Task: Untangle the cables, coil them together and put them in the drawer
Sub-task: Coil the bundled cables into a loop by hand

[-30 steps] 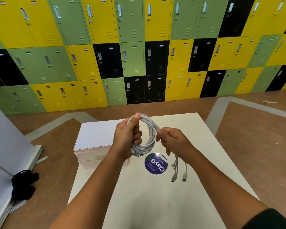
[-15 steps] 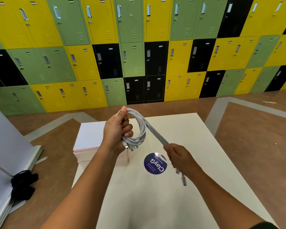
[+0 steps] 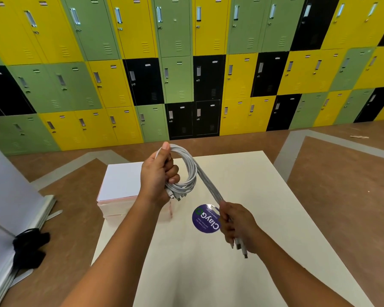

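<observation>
Fingers point(image 3: 173, 173) of left hand point(image 3: 156, 177) clench the coiled cables point(image 3: 191, 171) above the surface point(image 3: 264, 185); right hand point(image 3: 237, 224) grips the taut tail ends. Coiling step, probably nearly done; next, wrap the tail on, keeping loops even.

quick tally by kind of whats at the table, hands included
hands: 2 (left hand, right hand)
cable bundle: 1, held by both hands, strands too close to count
purple sticker: 1
white box: 1
total: 5
</observation>
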Motion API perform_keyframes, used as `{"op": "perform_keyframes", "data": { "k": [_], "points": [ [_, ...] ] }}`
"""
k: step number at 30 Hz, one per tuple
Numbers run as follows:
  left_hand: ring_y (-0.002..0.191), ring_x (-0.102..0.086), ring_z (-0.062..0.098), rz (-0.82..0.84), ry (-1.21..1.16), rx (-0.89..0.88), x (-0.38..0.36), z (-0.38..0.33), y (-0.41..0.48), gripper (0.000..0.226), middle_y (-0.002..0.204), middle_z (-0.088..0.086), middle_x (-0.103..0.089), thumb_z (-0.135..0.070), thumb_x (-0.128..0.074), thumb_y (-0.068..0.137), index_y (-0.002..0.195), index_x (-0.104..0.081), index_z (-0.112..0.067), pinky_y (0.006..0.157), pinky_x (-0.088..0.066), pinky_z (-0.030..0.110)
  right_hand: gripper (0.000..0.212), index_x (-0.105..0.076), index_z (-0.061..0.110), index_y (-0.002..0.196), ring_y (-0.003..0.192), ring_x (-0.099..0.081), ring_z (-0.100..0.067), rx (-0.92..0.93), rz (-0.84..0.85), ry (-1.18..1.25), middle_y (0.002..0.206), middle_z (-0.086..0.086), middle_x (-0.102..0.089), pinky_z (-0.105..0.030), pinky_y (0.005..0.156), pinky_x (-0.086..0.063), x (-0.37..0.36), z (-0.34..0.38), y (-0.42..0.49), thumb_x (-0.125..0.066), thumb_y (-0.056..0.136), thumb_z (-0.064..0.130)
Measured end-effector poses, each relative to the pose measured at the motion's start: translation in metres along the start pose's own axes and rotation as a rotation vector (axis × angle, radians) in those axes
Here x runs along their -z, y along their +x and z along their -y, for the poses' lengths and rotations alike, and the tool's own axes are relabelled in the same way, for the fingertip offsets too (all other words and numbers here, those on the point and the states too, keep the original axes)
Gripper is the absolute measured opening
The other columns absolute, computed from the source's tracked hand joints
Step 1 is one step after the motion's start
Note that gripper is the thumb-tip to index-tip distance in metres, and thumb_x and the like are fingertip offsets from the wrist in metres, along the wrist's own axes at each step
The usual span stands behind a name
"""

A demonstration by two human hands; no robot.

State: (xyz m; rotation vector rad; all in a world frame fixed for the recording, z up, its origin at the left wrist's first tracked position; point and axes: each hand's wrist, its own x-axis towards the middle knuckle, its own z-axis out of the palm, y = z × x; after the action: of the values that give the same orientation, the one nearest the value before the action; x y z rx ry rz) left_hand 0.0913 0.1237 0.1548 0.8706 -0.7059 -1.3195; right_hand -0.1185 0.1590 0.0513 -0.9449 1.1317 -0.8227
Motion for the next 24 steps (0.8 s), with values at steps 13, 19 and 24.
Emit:
{"op": "perform_keyframes", "data": {
  "k": [13,19,24],
  "points": [
    [0.046,-0.021,0.011,0.222,0.228,-0.047,-0.011,-0.009,-0.008,0.032,0.060,0.000,-0.026,-0.033,-0.052,0.101,0.075,-0.048,-0.016,0.041,-0.024,0.020,0.054,-0.070,0.009,0.103,0.087,-0.067,-0.012,0.155,0.144,-0.449,0.096,-0.003,-0.074,-0.025,0.076,-0.053,-0.004,0.021,-0.003,-0.066,0.077,0.056],
    [0.045,-0.026,0.012,0.263,0.340,-0.070,-0.023,-0.008,-0.010,0.032,0.059,0.000,-0.030,-0.031,-0.056,0.100,0.068,-0.062,-0.027,0.042,-0.029,0.020,0.055,-0.048,0.036,0.134,0.115,-0.057,-0.001,0.552,-0.068,-0.571,0.124,0.020,-0.060,-0.028,0.097,-0.049,-0.015,0.059,-0.001,-0.073,0.086,0.027],
    [0.046,-0.020,0.011,0.229,0.239,-0.008,-0.021,-0.007,-0.005,0.034,0.060,0.000,-0.023,-0.033,-0.055,0.100,0.069,-0.048,-0.020,0.042,-0.023,0.020,0.045,-0.048,0.032,0.132,0.095,-0.061,-0.020,0.610,-0.044,-0.518,0.104,0.006,-0.065,-0.040,0.087,-0.054,-0.033,0.068,-0.003,-0.056,0.094,0.010]
  ]
}}
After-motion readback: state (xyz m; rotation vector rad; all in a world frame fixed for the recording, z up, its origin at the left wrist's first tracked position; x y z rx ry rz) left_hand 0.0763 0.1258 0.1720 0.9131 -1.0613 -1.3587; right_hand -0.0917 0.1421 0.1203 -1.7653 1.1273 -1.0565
